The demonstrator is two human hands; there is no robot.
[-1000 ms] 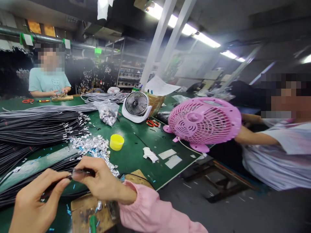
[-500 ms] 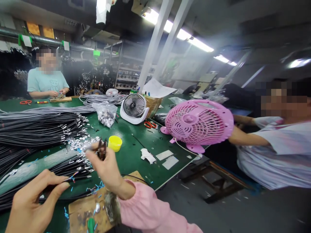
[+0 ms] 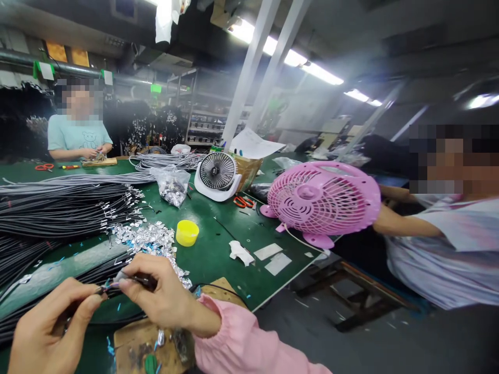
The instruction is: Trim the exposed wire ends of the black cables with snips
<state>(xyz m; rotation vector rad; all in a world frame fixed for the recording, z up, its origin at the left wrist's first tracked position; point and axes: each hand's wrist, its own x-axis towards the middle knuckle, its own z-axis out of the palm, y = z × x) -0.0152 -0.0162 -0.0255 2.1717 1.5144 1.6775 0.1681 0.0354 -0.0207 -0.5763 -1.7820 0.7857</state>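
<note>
Spread green as a worktop, bearing black cables and grey cables towards the left edge, with silver scraps alongside. Held a yellow tub farther right, a white fan beyond, a pink fan by the right edge, a wooden block towards the near edge.

The small desk fan has a white frame and black blades; the larger fan is pink. The tabletop is green, the tub yellow, the scissors' handles orange-red. A bear print marks the pale aqua T-shirt.
</note>
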